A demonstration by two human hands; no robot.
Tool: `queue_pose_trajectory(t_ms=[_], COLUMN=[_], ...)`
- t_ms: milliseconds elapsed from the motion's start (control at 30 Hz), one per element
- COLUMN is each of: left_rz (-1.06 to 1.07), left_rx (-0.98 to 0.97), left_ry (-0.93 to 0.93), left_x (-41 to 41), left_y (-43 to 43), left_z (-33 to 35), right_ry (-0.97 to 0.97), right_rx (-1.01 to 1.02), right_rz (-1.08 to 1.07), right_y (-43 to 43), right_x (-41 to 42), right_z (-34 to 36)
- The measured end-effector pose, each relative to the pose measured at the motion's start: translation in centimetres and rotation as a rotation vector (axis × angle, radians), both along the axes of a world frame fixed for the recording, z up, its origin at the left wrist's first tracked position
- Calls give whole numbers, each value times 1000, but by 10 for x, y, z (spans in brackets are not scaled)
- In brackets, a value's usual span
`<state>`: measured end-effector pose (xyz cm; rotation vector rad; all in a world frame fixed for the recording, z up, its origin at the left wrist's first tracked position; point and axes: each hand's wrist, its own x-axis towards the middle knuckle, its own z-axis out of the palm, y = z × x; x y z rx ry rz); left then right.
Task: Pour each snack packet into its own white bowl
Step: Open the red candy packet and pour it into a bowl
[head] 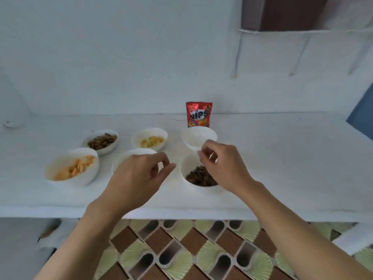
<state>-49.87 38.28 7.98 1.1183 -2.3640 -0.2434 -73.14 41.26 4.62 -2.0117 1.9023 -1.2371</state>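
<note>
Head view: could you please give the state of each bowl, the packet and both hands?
Nips packet: upright
back-left bowl: dark snack inside
back-middle bowl: yellow snack inside
back-right bowl: empty
front-left bowl: orange chips inside
front-middle bowl: contents hidden
front-right bowl: dark snack inside
left hand: loosely curled, empty
right hand: loosely curled, empty

"NIPS" in white letters on the red snack packet (198,114) upright by the wall.

White counter (282,158) ran along a white wall (121,57). Thin white pipes (237,55) ran down the wall, upper right. Dark brown panel (286,13) sat at top right. Blue surface (361,112) at right edge, unidentified. Patterned floor tiles (181,249), brown and pale green, lay below the counter edge.
</note>
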Motion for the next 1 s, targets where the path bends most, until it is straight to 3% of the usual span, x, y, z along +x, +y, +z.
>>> queue_pose_trajectory(t_ms=[333,633,1000], left_rz=[-74,-148,-123], left_rx=[-2,14,70], left_ry=[77,55,-29], left_x=[4,-79,-182], left_y=[-160,-283,-386], left_z=[6,-14,-54], right_ry=[-79,97,262], right_rx=[-12,-16,146], right_rz=[-179,-283,-299], right_y=[-133,-240,-336], right_x=[13,-58,-121], right_z=[17,0,-31])
